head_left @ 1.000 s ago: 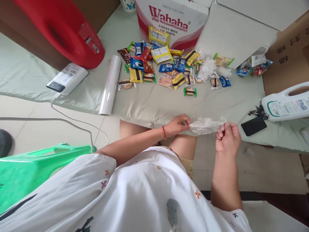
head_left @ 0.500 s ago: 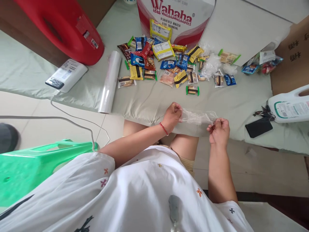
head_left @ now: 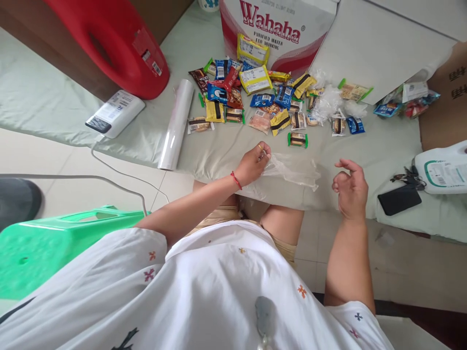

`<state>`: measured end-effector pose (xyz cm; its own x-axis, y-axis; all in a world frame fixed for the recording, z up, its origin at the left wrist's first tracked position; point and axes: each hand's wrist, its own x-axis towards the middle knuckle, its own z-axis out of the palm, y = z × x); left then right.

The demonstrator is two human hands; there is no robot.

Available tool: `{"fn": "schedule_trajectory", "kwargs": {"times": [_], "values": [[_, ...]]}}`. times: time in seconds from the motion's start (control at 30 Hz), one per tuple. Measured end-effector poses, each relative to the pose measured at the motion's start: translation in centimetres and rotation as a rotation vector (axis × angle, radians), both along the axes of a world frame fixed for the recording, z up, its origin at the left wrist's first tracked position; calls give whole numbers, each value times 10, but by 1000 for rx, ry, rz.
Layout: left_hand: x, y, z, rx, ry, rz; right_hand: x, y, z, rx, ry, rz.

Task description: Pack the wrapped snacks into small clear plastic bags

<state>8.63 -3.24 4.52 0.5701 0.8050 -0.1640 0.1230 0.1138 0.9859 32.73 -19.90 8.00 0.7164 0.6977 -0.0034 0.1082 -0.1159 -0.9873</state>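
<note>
Left grip: The left hand (head_left: 254, 164) is pinching one end of a clear plastic bag (head_left: 294, 171) between thumb and fingertips, with a ring showing on one finger and a red cord circling the wrist.
Right grip: The right hand (head_left: 350, 187) is hanging released, its fingers loosely curled around nothing, just beyond the bag's free end and apart from it.
Where the bag is: It is trailing over the near edge of the bed (head_left: 219, 155), above the person's bare knees and well short of the snack packets (head_left: 266, 99) scattered farther back.
Hard to make out: The bag is blending into the pale sheet, so its outline is fading along the lower side, and whether anything is sitting inside it cannot be told. The pinching fingertips are partly hiding behind the film. The Wahaha carton (head_left: 280, 29) and the red container (head_left: 120, 43) are running off the top of the frame, and the white jug (head_left: 443, 167) is running off the right edge.
Long axis: The bag is stretching sideways across the view and sloping slightly down to the right, with its gathered end in the left grip and its loose, crumpled end pointing at the right hand.
Around: A roll of clear film (head_left: 177, 124) is lying left of the packets, a black phone (head_left: 399, 200) is resting near the jug, and a green stool (head_left: 54, 238) is standing on the floor at left.
</note>
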Motion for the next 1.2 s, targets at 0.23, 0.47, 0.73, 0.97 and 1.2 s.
{"fn": "schedule_trajectory", "kwargs": {"times": [0.23, 0.47, 0.73, 0.97, 1.2], "values": [[-3, 7, 4, -206, 5, -11, -32, -9, -4, -122, -219, 326], [-17, 18, 2, -209, -105, -132, -13, -26, -10, -27, -503, 209], [-17, 2, -2, -171, -135, -155, -83, -7, -8, -90, -910, 333], [-11, 5, 8, -8, 139, -203, -107, 10, -39, -120, -1181, 376], [8, 8, 5, 336, 343, -312, -106, -6, -37, -57, -1112, 439]]}}
